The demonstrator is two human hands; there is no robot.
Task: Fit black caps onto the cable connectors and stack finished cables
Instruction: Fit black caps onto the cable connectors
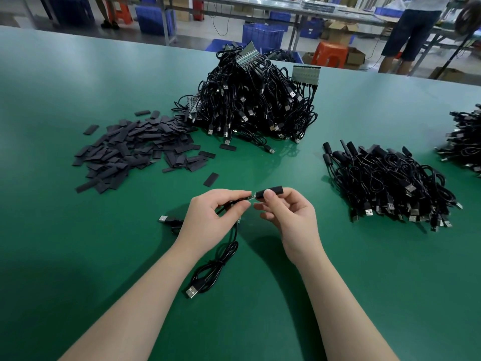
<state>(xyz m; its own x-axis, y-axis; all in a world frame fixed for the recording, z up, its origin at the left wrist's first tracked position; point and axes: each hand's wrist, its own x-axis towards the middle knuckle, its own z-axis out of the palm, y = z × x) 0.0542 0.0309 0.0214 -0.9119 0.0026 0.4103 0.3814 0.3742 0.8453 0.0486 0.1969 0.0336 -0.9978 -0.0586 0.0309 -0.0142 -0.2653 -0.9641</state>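
Note:
My left hand [212,214] pinches the connector end of a black cable [216,267], whose coil and USB plug lie on the green table below. My right hand [289,217] pinches a black cap [273,191] that sits partly over the small circuit-board connector [251,197] between the two hands. A heap of loose flat black caps [135,149] lies to the left. A big tangle of uncapped cables [255,100] rises behind it. A stack of capped cables [390,181] lies to the right.
A second USB plug [163,219] pokes out left of my left hand. One stray cap [210,179] lies just beyond my hands. Another cable pile [466,142] sits at the right edge. Beyond the green table [78,256] stand blue crates, an orange stool [329,54] and a person [411,32].

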